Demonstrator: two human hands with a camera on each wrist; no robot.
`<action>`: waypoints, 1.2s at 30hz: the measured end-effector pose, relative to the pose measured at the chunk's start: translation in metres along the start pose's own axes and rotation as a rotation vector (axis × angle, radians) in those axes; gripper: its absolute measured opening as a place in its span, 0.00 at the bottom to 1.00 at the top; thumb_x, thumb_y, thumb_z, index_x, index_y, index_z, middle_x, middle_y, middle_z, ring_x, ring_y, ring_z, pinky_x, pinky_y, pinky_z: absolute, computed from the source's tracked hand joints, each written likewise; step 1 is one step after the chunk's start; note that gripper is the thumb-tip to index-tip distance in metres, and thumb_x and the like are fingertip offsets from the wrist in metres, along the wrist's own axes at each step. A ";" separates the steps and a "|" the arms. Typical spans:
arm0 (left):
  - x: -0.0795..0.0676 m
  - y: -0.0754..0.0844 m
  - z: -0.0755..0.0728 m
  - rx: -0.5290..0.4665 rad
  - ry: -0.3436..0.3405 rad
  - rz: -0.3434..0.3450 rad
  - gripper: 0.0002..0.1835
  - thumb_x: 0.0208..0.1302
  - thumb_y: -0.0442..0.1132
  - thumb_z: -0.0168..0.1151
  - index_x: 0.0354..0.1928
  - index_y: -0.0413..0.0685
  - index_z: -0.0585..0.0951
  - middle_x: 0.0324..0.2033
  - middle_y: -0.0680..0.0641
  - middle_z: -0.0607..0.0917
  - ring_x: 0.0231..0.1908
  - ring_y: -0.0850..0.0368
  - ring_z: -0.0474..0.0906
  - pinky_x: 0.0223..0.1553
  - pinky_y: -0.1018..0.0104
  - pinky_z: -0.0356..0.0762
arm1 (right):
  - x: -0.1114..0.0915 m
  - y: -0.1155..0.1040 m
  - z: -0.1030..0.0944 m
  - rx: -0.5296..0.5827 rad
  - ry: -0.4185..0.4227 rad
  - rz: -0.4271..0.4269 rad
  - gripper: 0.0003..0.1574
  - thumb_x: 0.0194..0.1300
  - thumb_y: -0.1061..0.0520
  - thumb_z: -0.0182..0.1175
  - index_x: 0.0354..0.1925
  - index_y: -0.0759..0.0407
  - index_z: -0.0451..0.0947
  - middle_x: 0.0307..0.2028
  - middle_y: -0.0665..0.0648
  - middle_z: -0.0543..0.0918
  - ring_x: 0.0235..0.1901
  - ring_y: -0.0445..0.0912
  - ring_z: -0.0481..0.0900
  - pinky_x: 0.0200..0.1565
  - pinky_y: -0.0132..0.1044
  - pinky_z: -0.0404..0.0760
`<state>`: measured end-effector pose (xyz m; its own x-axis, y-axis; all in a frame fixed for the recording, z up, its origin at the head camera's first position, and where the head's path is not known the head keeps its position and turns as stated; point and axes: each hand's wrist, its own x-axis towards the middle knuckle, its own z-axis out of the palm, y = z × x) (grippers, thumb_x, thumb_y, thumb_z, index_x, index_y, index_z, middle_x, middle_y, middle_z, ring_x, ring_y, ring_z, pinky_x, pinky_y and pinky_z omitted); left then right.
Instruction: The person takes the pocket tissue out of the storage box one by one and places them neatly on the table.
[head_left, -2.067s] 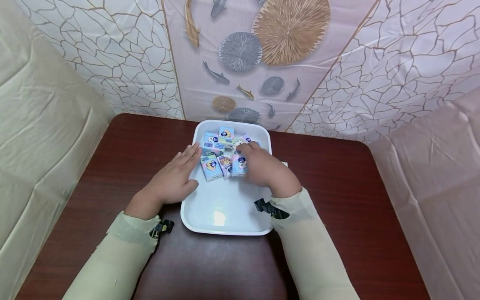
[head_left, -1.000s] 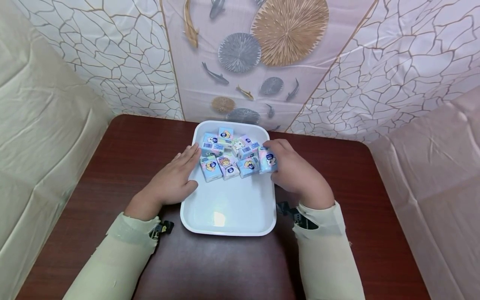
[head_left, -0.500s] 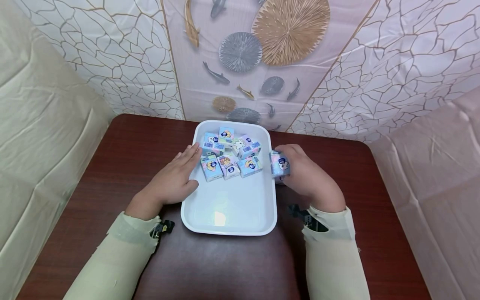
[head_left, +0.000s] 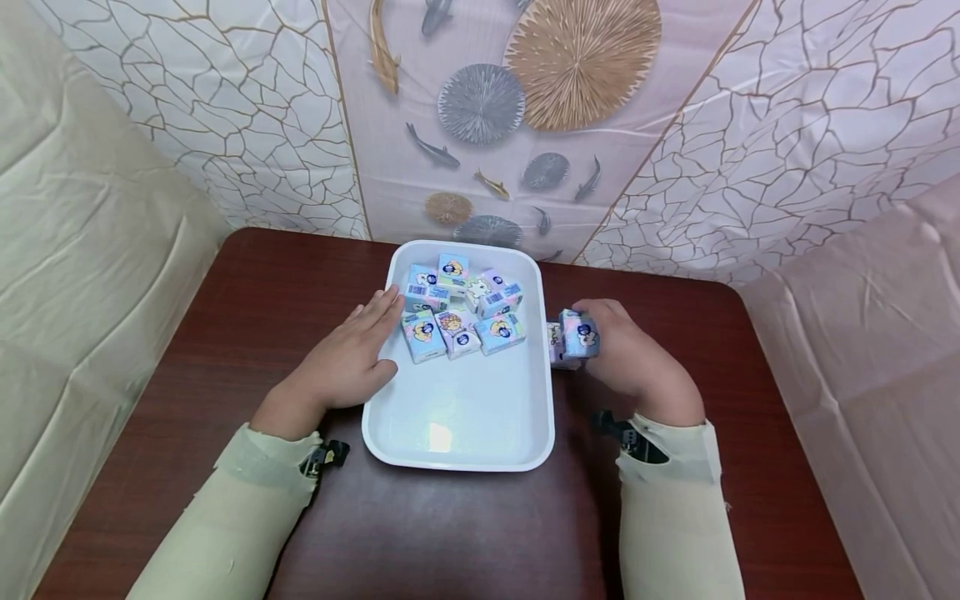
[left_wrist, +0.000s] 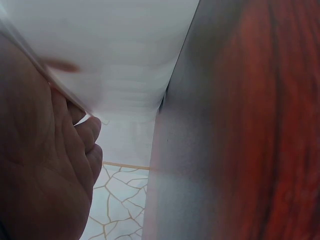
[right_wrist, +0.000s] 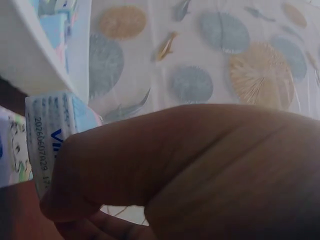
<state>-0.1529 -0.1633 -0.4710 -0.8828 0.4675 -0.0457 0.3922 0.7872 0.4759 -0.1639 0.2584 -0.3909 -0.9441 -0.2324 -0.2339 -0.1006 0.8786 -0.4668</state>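
Note:
A white tray (head_left: 457,421) sits on the dark wooden table, and several small blue and pink tissue packs (head_left: 458,332) lie in its far half. My left hand (head_left: 347,358) rests along the tray's left rim with its fingers straight. To the right of the tray, my right hand (head_left: 636,362) pinches a blue tissue pack (head_left: 580,335) between thumb and fingers. Partly behind it, a purplish tissue pack (head_left: 555,346) lies on the table against the tray's right side. In the right wrist view, printing shows on the end of the held pack (right_wrist: 45,130); the fingertips are partly hidden.
The dark red-brown table (head_left: 675,333) runs back to a patterned cloth wall (head_left: 487,192). Beige cloth panels (head_left: 877,350) close in both sides. The left wrist view shows the tray's outer wall (left_wrist: 115,50) close beside the palm.
My right hand has lifted a blue tissue pack from the tray and carried it rightward over the rim, beside the purplish pack. My left hand stays in place.

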 end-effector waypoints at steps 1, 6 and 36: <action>0.000 0.000 0.000 -0.002 0.002 -0.001 0.48 0.79 0.47 0.53 0.93 0.49 0.44 0.94 0.50 0.40 0.93 0.46 0.34 0.91 0.38 0.43 | 0.001 0.002 0.000 -0.002 0.001 0.012 0.49 0.69 0.71 0.64 0.84 0.61 0.61 0.81 0.68 0.62 0.70 0.63 0.70 0.72 0.63 0.80; 0.000 -0.001 0.001 -0.005 0.005 -0.001 0.48 0.78 0.47 0.53 0.93 0.49 0.45 0.94 0.50 0.40 0.93 0.46 0.34 0.91 0.38 0.43 | 0.003 0.015 0.001 -0.017 0.004 0.049 0.51 0.67 0.74 0.61 0.84 0.62 0.60 0.82 0.71 0.60 0.70 0.65 0.69 0.72 0.65 0.79; 0.000 0.000 -0.001 -0.004 0.005 0.008 0.48 0.78 0.46 0.54 0.93 0.48 0.44 0.94 0.48 0.40 0.93 0.45 0.35 0.91 0.39 0.43 | 0.012 0.052 0.017 -0.040 -0.012 0.142 0.49 0.70 0.72 0.60 0.85 0.61 0.60 0.81 0.75 0.59 0.68 0.68 0.69 0.68 0.68 0.83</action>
<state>-0.1529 -0.1641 -0.4704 -0.8809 0.4719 -0.0368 0.3988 0.7818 0.4794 -0.1755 0.2944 -0.4325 -0.9460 -0.1091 -0.3052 0.0211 0.9189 -0.3939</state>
